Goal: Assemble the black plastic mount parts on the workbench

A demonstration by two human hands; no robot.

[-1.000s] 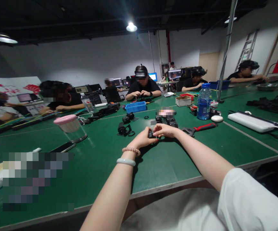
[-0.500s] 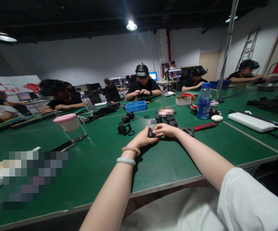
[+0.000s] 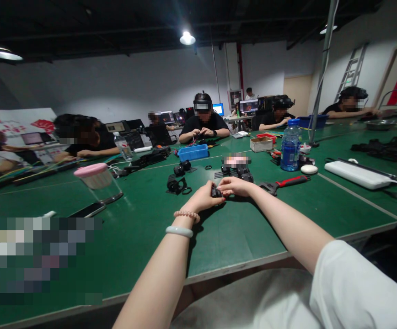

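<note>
Fingers [image 3: 226, 182] L+R — on blk part [image 3: 215, 192]

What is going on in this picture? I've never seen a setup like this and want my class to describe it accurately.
There is no machine here: a person works with two bare hands. The view comes from a camera worn on that person's head, looking forward and down, so their own arms reach away from us.

The left hand, with a beaded bracelet above it, holds a small black part. The right hand has its fingers at the same part; their exact grip is too small to make out.

On the green table lie more black parts, a red-handled wrench, a blue tray and a bottle. Across it sits another person.
</note>
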